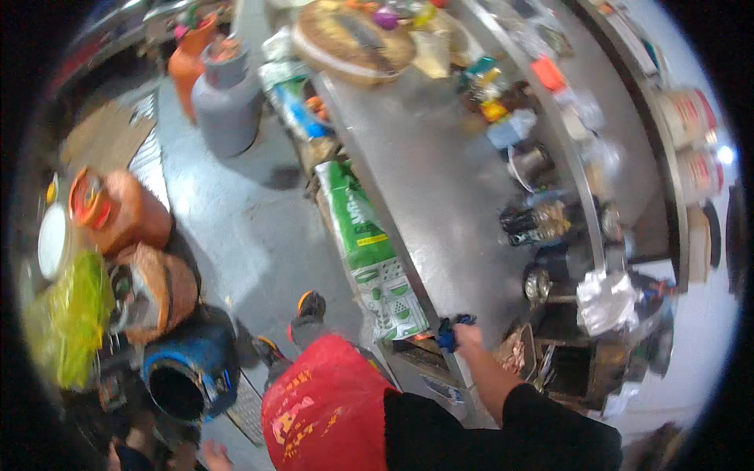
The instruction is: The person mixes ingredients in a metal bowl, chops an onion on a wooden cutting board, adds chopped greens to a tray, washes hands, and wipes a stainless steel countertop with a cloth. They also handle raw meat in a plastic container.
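My right hand is at the near end of the steel counter, closed around a bunched dark blue cloth at the counter's edge. The black-sleeved arm reaches in from the lower right. Low at the bottom edge, what looks like my left hand shows only in part and blurred; whether it holds anything is unclear. Between them is the red apron on my body. A metal tray of chopped pieces lies just right of my right forearm.
Orange, grey and blue gas cylinders stand on the floor to the left. A green-and-white sack leans along the counter. A round wooden board with a cleaver sits at the far end; bottles and a metal cup line the right.
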Tool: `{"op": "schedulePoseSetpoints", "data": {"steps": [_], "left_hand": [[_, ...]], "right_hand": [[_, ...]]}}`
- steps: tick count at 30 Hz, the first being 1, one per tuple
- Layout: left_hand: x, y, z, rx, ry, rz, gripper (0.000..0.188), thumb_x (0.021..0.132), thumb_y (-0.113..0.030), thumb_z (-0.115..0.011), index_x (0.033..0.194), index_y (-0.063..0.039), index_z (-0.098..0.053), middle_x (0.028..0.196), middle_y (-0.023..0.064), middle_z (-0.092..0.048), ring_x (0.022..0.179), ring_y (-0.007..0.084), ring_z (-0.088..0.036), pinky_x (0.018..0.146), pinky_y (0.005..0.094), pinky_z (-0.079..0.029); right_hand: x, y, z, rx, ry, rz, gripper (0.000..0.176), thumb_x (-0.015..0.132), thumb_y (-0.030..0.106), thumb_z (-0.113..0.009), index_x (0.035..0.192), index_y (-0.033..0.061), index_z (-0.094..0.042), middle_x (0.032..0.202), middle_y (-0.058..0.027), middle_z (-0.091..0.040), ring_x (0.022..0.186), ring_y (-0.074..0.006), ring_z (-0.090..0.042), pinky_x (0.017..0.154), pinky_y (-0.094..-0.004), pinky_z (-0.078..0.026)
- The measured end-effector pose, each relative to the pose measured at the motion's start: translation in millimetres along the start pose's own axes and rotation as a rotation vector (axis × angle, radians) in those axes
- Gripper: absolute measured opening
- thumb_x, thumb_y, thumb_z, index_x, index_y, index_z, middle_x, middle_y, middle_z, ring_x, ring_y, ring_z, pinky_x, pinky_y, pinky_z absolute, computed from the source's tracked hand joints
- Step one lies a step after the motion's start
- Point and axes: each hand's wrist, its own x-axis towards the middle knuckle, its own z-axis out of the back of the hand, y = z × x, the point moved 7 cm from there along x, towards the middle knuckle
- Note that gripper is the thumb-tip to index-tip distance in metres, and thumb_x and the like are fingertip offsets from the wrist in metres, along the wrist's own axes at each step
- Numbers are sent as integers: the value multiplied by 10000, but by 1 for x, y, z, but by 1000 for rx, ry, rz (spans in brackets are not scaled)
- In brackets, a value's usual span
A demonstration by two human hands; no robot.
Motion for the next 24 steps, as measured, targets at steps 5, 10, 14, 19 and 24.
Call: {"op": "schedulePoseSetpoints", "data": {"steps": [5, 10, 14, 19, 24], "left_hand": [[5, 49, -10, -357, 103, 329, 498, 937, -243, -567, 1371, -15, -473, 1289, 167, -529, 1130, 303, -534, 922, 447, -473], [13, -19, 43, -587, 153, 472, 424, 910, -174, -600, 1299, -17, -538, 1126, 141, -613, 968, 250, -594, 803, 401, -521], [43, -164, 130, -185, 108, -234, 382, 937, -150, -581, 1285, 3, -542, 965, 103, -643, 779, 207, -594, 705, 369, -520], [94, -325, 154, -401, 234, 9, 371, 979, -180, -577, 1255, 65, -539, 1046, 105, -642, 918, 182, -569, 770, 361, -489], [158, -415, 164, 57, 462, -287, 297, 964, -156, -597, 1202, 21, -593, 1098, 112, -669, 948, 179, -603, 775, 395, -495]], "right_hand": [[-24, 130, -53, 263, -365, 495, 755, 764, 147, -664, 1428, 8, -333, 1347, -343, -366, 1203, -480, -481, 1032, -474, -423], [33, 329, -15, 384, -392, 530, 579, 816, 143, -595, 1356, 25, -424, 1354, -282, -424, 1208, -432, -507, 1016, -445, -439], [36, 480, 4, 456, -275, 614, 420, 853, 148, -551, 1257, 34, -539, 1333, -211, -504, 1189, -371, -553, 976, -414, -475], [-94, 540, -62, 349, 167, 1241, 302, 883, 99, -510, 1128, 203, -652, 1258, -153, -556, 1150, -363, -549, 986, -444, -459], [-109, 374, -60, 371, 303, 1508, 362, 789, 36, -578, 1071, 215, -717, 1241, -57, -560, 1158, -309, -540, 957, -414, -481]]}}
